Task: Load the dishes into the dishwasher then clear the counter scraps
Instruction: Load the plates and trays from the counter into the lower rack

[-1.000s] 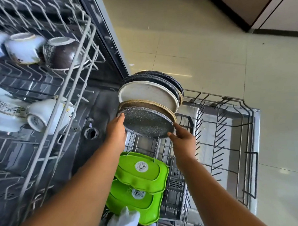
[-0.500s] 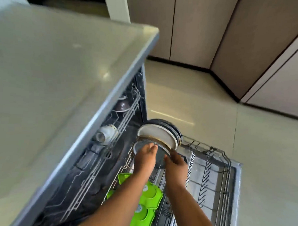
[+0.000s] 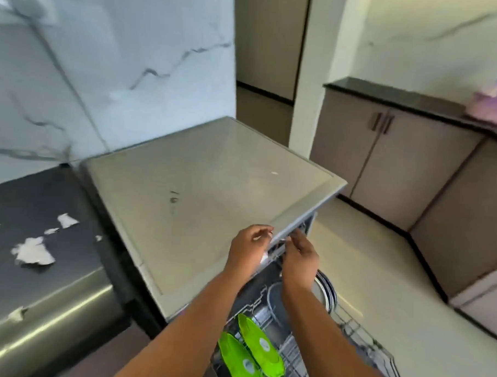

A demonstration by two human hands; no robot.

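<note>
Green plates point(image 3: 259, 348) carry round white labels, writing unreadable.

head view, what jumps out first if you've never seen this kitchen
Two bright green plates stand on edge in the pulled-out lower rack at the bottom, with round plates racked just behind them. Above them, the left hand and right hand are raised side by side at the front edge of the grey dishwasher top. On the dark counter at left lie torn white scraps.
</note>
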